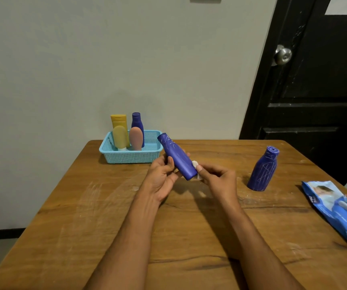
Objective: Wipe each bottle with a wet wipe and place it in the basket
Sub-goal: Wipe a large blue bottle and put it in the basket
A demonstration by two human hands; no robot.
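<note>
My left hand (161,176) grips a blue bottle (176,156) with white scribbles, tilted with its cap up and to the left, above the wooden table (105,216). My right hand (218,181) pinches a small white wet wipe (195,164) against the bottle's lower end. A second scribbled blue bottle (262,169) stands upright on the table to the right. At the table's back, the light blue basket (130,158) holds several bottles: a yellow tube, a pale yellow one, a pink one and a blue one.
A blue pack of wet wipes (335,208) lies at the table's right edge. The basket stands against a grey wall. A black door with a metal knob (283,55) is at the right behind the table.
</note>
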